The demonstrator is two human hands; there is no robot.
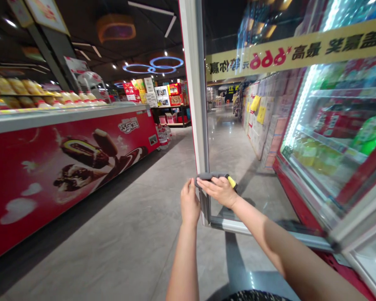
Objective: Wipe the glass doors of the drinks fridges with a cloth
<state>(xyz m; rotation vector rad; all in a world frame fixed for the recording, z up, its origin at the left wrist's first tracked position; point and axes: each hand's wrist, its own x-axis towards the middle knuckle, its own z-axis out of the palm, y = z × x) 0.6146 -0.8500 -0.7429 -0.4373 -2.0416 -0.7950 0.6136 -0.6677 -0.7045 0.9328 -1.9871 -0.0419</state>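
A glass cooler door with a pale metal frame stands swung out in front of me. My right hand is closed on a dark grey hand tool with a yellow part. The tool lies level across the door's edge frame; its exact kind is unclear. My left hand is at the outer edge of that frame, beside the tool's left end. Its fingers are bent up close together, and what they pinch is hidden.
A red ice-cream chest freezer runs along the left, with bagged goods above it. To the right is a lit drinks cooler with shelves of bottles. Stacked cartons show through the glass. Grey floor lies between.
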